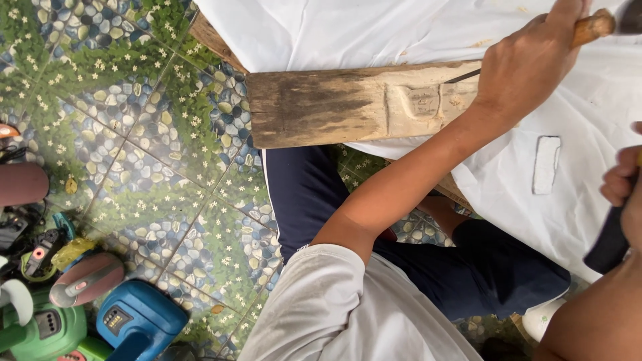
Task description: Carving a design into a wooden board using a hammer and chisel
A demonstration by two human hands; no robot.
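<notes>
A weathered wooden plank [321, 107] lies across a white cloth [374, 30] over my lap, with a pale carved recess [421, 103] near its right part. My left hand [528, 63] grips a chisel by its wooden handle [594, 27]; the thin blade [463, 76] meets the plank's top edge beside the recess. At the right edge, my right hand [620, 177] is closed around a dark handle-like object [607, 244], apart from the plank. What that object is cannot be made out.
A small white rectangular block [546, 164] rests on the cloth right of the plank. Power tools crowd the lower left: a blue one [137, 321], a green one [40, 327], a maroon-and-grey one [87, 277]. The floor [154, 154] is pebble-and-flower patterned tile.
</notes>
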